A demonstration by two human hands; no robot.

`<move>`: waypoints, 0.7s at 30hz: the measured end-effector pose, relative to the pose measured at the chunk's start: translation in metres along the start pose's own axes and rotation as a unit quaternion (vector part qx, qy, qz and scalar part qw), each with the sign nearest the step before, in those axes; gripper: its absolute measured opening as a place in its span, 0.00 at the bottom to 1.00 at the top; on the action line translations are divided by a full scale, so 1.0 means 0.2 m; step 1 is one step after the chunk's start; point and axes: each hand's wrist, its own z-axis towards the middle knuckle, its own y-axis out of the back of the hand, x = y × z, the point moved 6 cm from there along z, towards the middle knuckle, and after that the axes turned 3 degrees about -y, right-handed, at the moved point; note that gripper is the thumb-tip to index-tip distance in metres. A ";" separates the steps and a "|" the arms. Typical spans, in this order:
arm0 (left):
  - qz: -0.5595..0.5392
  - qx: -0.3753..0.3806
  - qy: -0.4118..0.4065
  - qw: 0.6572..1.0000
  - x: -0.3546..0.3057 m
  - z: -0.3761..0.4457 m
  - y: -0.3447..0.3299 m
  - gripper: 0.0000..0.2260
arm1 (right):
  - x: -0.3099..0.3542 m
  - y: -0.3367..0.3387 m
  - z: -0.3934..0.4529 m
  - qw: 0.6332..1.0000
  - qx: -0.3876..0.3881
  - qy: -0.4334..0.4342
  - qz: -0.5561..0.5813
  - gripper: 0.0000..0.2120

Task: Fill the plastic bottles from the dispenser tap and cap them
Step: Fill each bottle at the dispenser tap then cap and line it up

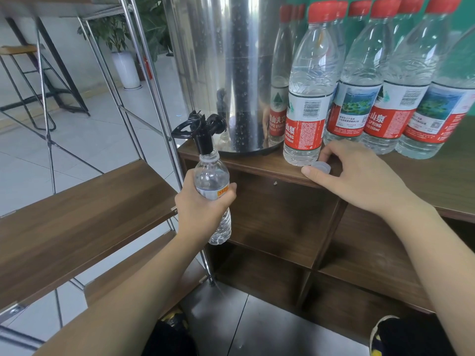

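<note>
From the head camera, my left hand (pixel 203 201) holds a small clear bottle (pixel 213 191) in a full grip, fingers and thumb curled round its middle. The bottle stands upright, uncapped, its open neck just under the black tap (pixel 203 134) of the steel dispenser (pixel 231 73). It hangs off the edge of the wooden bench (pixel 257 165), in the air beside the open shelving below.

My right hand (pixel 359 176) rests on the bench top, fingers bent round a small pale cap (pixel 320 167), thumb lying along the bench edge beside it. Whether this grip actually pinches the cap or only touches it, I cannot tell. The cap sits just beside the base of the nearest red-capped bottle (pixel 308 98), one of a cluster of labelled, red-capped bottles (pixel 385 93) standing to the right of the dispenser. A metal-framed shelf with wooden boards (pixel 77 214) stands at my left.
</note>
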 end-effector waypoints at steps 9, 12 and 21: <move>-0.003 0.001 -0.001 1.000 0.00 0.00 0.00 0.23 | 0.00 0.00 0.00 1.000 0.001 -0.001 0.000 0.20; -0.005 0.002 0.001 1.000 0.00 0.00 0.00 0.23 | -0.01 0.00 0.00 1.000 0.000 0.000 0.000 0.20; -0.007 0.002 0.001 1.000 0.01 0.00 0.00 0.23 | 0.00 -0.01 0.00 1.000 0.001 0.000 -0.001 0.19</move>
